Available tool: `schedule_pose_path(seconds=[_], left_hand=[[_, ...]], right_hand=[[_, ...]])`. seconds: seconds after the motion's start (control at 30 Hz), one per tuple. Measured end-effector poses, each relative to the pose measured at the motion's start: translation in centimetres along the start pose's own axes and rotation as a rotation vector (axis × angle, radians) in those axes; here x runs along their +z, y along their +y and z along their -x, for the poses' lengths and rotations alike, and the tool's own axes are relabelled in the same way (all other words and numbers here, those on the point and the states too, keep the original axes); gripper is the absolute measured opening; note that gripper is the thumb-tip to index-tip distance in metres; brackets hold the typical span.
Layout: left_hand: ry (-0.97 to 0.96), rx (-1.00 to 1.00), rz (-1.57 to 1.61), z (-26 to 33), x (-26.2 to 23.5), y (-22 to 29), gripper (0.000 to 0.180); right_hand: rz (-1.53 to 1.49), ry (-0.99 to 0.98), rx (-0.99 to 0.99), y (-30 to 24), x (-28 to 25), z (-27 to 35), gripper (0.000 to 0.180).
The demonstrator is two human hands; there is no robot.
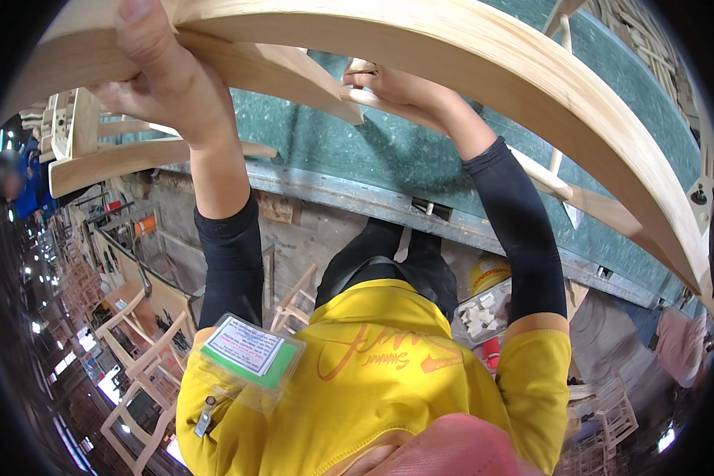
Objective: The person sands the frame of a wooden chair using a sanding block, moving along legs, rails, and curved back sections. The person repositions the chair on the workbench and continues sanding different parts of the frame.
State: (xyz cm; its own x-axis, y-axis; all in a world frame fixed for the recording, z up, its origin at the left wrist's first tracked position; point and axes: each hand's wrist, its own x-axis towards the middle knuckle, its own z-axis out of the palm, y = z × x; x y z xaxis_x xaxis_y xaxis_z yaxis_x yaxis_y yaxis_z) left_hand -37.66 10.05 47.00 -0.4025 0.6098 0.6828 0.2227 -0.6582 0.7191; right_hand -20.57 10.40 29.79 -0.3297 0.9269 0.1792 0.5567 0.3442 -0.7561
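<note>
I am seeing the left hand (166, 83) grasping the curved wooden chair frame (531, 87) above the green surface (404, 159); the right hand (393, 86) is gripping its thin wooden rail (547, 181).

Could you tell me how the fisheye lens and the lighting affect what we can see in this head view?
In the head view, the lens bends the workbench edge toward the rim, and a black vignette cuts the corners; the curved wooden rail is evenly lit, the left hand looms large and slightly soft near the lens, the right hand casts a shadow on the green benchtop, and small lamps glare at lower left.
</note>
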Motion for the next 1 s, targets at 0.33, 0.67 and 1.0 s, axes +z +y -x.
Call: schedule_pose_path(seconds=[0.33, 0.67, 1.0], left_hand=[[-0.043, 0.072, 0.052, -0.1, -0.1, -0.4, 0.088], [-0.036, 0.039, 0.055, 0.3, 0.7, 0.4, 0.090], [-0.004, 0.001, 0.059, 0.6, 0.9, 0.4, 0.099]], right_hand=[[-0.353, 0.652, 0.197, -6.3, 2.1, 7.2, 0.016], [-0.342, 0.731, 0.289, -5.9, 7.4, 6.7, 0.022], [-0.206, 0.677, 0.310, -5.7, 7.2, 6.7, 0.022]])
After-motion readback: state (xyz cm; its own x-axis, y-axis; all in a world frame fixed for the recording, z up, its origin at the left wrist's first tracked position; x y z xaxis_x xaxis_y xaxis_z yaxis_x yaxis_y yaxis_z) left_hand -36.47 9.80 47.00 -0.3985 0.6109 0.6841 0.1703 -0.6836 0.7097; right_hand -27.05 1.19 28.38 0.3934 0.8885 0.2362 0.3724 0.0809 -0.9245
